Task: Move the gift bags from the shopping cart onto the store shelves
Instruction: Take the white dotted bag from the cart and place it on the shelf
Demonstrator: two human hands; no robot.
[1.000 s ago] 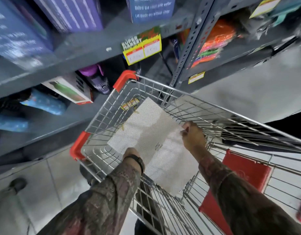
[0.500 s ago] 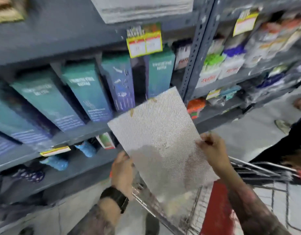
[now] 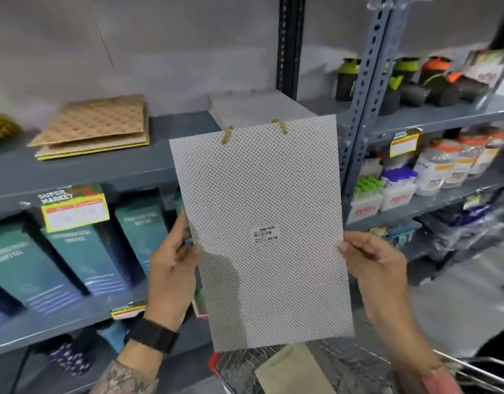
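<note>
White dotted paper gift bag (image 3: 262, 231) with gold cord handles hangs upright before the grey metal shelf (image 3: 103, 166), left hand (image 3: 171, 268) and right hand (image 3: 373, 265) pinching its side edges. Carrying step; next, lay it on the white bag stack (image 3: 253, 108) behind.

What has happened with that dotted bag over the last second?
The dotted gift bag went from lying in the shopping cart to being held upright in front of the shelves. Unchanged: the left hand and right hand grip its side edges throughout.
</note>
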